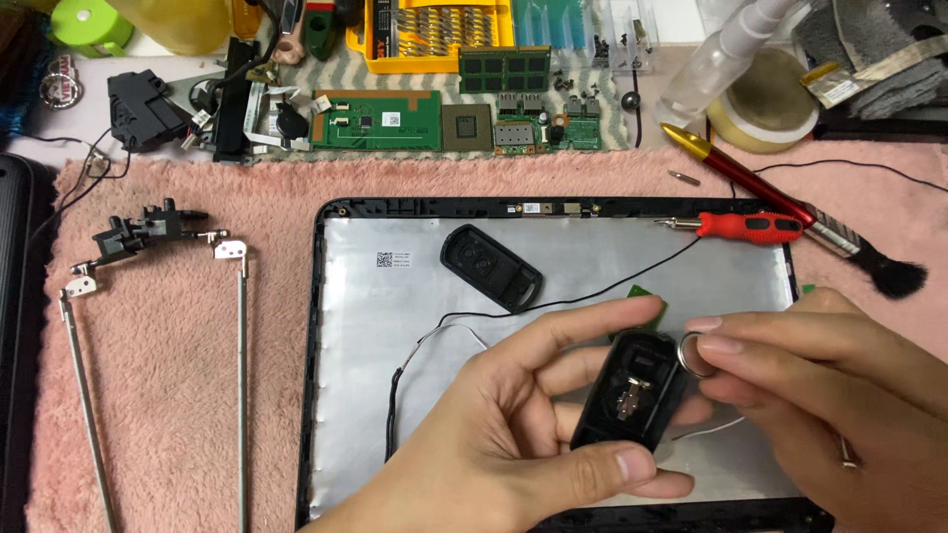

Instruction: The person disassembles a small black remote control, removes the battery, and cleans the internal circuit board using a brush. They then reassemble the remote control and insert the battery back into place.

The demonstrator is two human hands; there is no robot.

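Both grips bare, sleeveless: left grip, right grip; short nails.

Laptop lid panel lies on pink mat. Red screwdriver rests on its upper right corner; green circuit board sits beyond its top edge; metal hinge rods lie left of it.

Fluffy pink mat covering the worktop, grey patterned cloth behind it, even indoor light

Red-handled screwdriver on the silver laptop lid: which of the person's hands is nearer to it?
Right. The right hand, pinching a round silver coin cell, lies just below the red-handled screwdriver. The left hand, holding the open black key-fob shell, sits farther down and left.
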